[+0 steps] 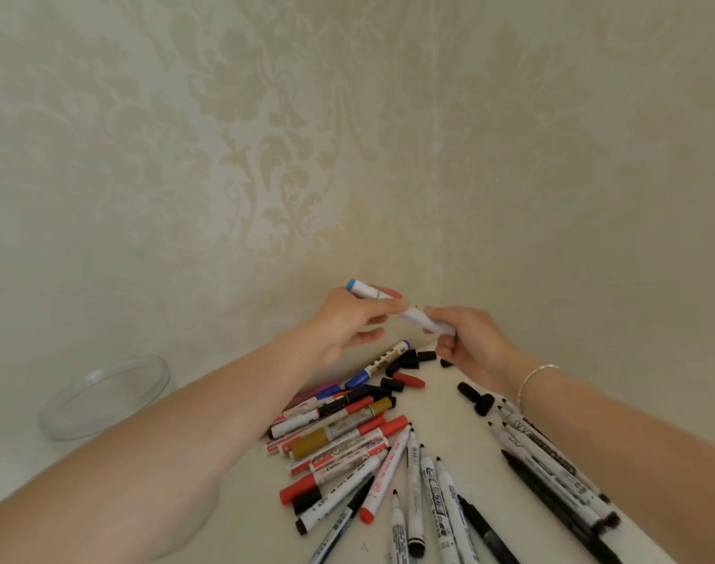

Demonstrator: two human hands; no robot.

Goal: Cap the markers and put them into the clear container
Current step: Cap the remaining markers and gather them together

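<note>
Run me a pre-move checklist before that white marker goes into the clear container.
1. White marker held by both hands: ok; left hand and right hand grip it above the table.
2. Far end closed: ok, the blue end cap is on.
3. Near end capped: cannot tell, the right hand covers it.
4. Clear container in view to the left: ok.
5. Container interior free: cannot tell, the left forearm hides part of it.
6. Spare loose caps available: ok.
</note>
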